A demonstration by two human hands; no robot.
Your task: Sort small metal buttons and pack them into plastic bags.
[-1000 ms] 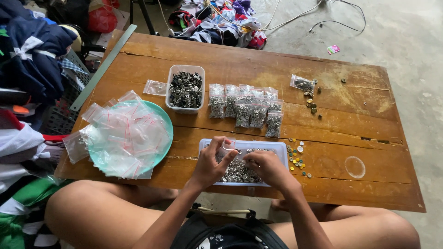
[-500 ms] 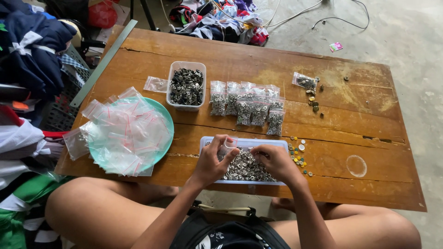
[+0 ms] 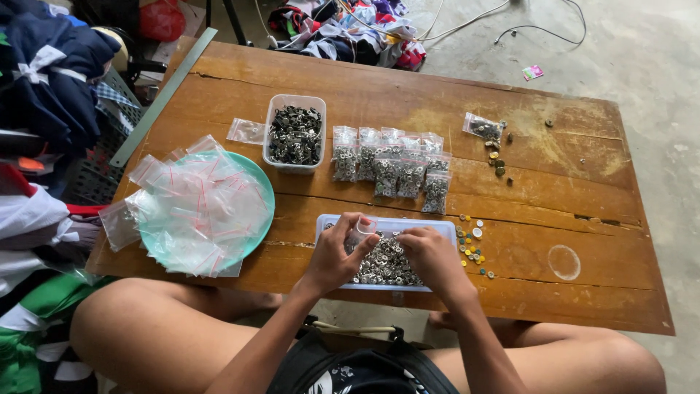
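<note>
My left hand (image 3: 337, 252) holds a small clear zip bag (image 3: 362, 230) open over a shallow clear tray (image 3: 446, 228) full of small silver metal rings (image 3: 385, 264). My right hand (image 3: 432, 257) rests on the rings in the tray, fingers curled as if pinching some. Both hands are at the near edge of a wooden table (image 3: 569, 211). Just beyond the tray lies a row of several filled small bags (image 3: 390, 169).
A green plate (image 3: 261, 191) heaped with empty zip bags (image 3: 195, 208) sits at left. A clear tub of dark metal parts (image 3: 294, 134) stands behind it. Small coloured caps (image 3: 472, 244) lie right of the tray. Another small bag (image 3: 482, 128) lies far right. Clothes pile at left.
The hands stay over the tray with only slight finger movement; the view has shifted a little.
</note>
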